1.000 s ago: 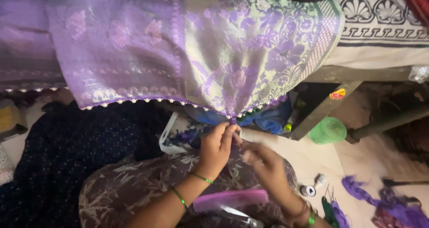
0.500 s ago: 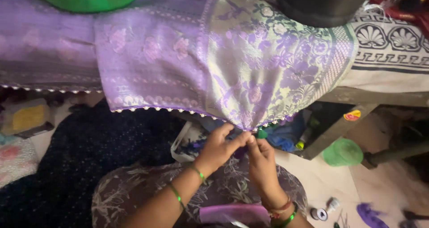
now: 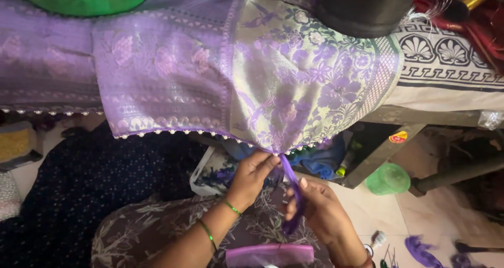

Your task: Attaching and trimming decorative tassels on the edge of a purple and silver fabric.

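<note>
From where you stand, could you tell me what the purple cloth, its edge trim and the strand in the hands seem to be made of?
Purple cloth: woven brocade, probably silk or a blend, judging by its soft sheen and floral pattern.
Edge trim: small pearl-like beads, likely plastic, glossy white.
Strand: purple thread, possibly silk floss, held by the left hand and right hand.

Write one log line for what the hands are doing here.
left hand: pinching beaded fabric edge | right hand: holding purple thread strand | strand: hangs from edge

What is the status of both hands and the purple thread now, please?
Left hand pinching the saree edge. Right hand gripping purple thread hanging from it. Nothing in the way.
</note>
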